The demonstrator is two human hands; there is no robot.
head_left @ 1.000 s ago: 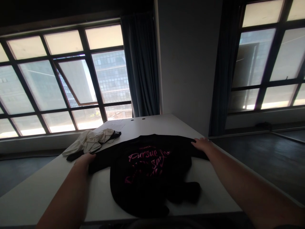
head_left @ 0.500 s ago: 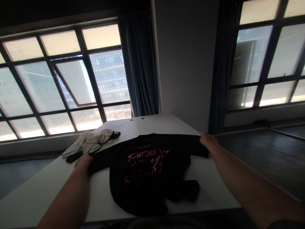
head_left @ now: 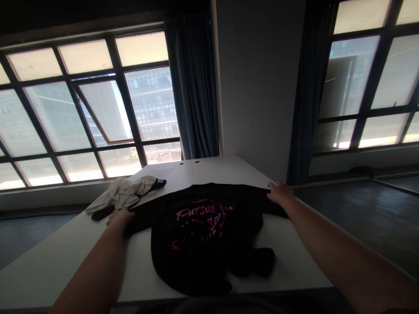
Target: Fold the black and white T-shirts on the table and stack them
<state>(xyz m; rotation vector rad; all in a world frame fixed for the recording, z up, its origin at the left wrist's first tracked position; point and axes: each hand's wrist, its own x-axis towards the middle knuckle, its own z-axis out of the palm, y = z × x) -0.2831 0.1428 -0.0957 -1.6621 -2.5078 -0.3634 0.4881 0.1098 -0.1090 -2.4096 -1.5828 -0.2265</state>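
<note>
A black T-shirt (head_left: 196, 266) with pink lettering lies spread on a white table (head_left: 78, 257), its collar side away from me. Its lower part is bunched, with folds sticking out at the right and near the front edge. My left hand (head_left: 120, 216) is closed at the end of the left sleeve. Across from it, my right hand (head_left: 280, 192) grips the upper edge of the right sleeve, the cuff corner showing below. The fingertips of both hands are partly lost in the dark cloth.
A crumpled cream-and-black garment (head_left: 126, 192) lies on the table just beyond my left hand. Two dark round holes show near the far edge. Behind stand windows (head_left: 157, 104), one pane tilted open, blue curtains (head_left: 194, 96) and a grey pillar (head_left: 258, 96).
Both hands have shifted inward along the sleeves, the right one leftward from the cuff corner and the left one slightly rightward. The T-shirt stays nearly in place.
</note>
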